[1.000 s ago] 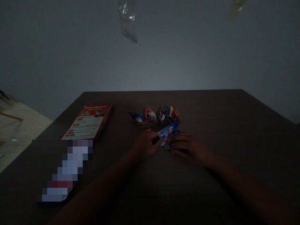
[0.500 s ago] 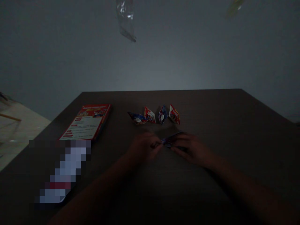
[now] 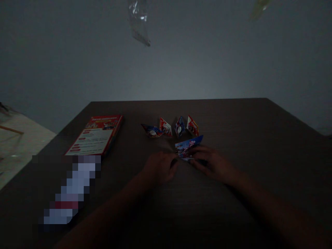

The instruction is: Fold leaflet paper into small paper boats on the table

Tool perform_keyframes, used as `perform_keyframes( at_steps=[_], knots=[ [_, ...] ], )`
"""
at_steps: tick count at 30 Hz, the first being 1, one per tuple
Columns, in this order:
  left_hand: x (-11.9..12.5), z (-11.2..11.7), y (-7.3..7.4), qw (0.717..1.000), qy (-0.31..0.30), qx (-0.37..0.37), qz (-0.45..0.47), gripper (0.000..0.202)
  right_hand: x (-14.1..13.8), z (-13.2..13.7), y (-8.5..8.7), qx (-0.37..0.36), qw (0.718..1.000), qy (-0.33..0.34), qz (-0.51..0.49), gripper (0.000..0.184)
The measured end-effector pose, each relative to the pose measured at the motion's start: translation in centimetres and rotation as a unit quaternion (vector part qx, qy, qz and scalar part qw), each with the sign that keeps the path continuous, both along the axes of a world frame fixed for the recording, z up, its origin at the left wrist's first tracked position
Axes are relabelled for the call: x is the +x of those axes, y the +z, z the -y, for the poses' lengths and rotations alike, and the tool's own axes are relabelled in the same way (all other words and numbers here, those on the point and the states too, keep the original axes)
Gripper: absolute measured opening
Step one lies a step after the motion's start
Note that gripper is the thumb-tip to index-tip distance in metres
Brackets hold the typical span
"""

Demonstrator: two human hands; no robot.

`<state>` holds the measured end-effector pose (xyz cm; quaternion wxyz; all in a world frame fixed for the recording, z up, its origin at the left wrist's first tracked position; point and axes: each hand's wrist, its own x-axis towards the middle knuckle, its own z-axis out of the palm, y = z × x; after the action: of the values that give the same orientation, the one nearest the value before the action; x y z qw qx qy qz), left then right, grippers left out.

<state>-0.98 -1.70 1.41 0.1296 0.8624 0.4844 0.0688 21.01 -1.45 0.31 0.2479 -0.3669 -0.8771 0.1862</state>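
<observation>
A small piece of printed blue paper, folded, stands tilted between my two hands above the tabletop. My right hand pinches its right side between fingers and thumb. My left hand is closed at the paper's lower left corner, its fingertips against the edge. Just beyond lie several folded paper pieces in a row: a blue one, a red and white one, another blue one and a red one. Dim light hides the fine folds.
A red and white printed box or book lies at the left of the dark table. Nearer me is a blurred-out long object. A clear plastic piece hangs on the grey wall behind.
The blue paper has turned up so that its printed face now shows. My left hand has shifted slightly down; my right hand stays nearly in place. The row of folded pieces has not moved.
</observation>
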Motion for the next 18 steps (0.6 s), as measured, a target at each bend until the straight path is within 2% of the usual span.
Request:
perform_keyframes(
  at_steps=[6,13,15,18],
  knots=[
    [0.35,-0.04,0.1,0.999,0.028,-0.026,0.007,0.028,-0.18,-0.17,0.11,-0.045,0.998,-0.038,-0.009,0.015],
    [-0.19,0.11,-0.18,0.997,0.076,-0.01,0.001,0.025,-0.31,-0.53,0.18,-0.088,0.994,-0.059,-0.041,0.017],
    [-0.29,0.27,-0.21,0.998,0.07,-0.005,0.007,0.023,-0.41,-0.64,0.21,-0.093,0.993,-0.068,-0.04,0.017],
    [0.03,0.75,-0.2,0.999,0.019,0.019,0.026,0.023,-0.57,-0.76,0.22,-0.103,0.99,-0.085,-0.043,0.018]
  ],
)
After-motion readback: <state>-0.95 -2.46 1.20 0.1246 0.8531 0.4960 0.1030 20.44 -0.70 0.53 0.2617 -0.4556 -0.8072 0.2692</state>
